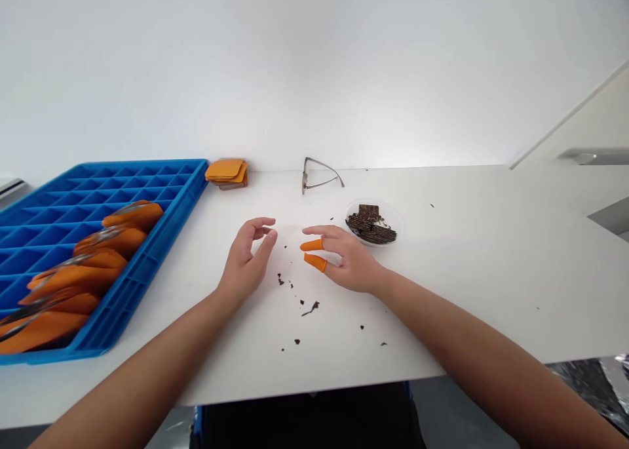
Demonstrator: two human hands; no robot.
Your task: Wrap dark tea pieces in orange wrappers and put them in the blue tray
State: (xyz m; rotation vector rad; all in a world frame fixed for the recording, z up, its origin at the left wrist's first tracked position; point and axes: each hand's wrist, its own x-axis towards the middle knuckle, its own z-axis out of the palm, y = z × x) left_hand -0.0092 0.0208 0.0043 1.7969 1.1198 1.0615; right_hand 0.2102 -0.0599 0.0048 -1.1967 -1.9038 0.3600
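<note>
My left hand (249, 255) hovers over the white table with its fingers curved and apart, holding nothing. Across a small gap, my right hand (346, 259) has its fingers spread, also with nothing in it. Orange finger cots (315, 261) cover its thumb and index finger. Just beyond the right hand sits a clear round dish (399, 218) with thin dark brown strips (371, 231) and a dark flat block (368, 211) in it. Dark crumbs and flakes (310, 307) lie scattered on the table between and below my hands.
At left stands a blue divided tray (147, 265) with several orange pouches (111, 241) in its compartments. Folded orange packets (227, 172) lie against the back wall, with a pair of glasses (305, 175) to their right. The table's front edge runs below my forearms.
</note>
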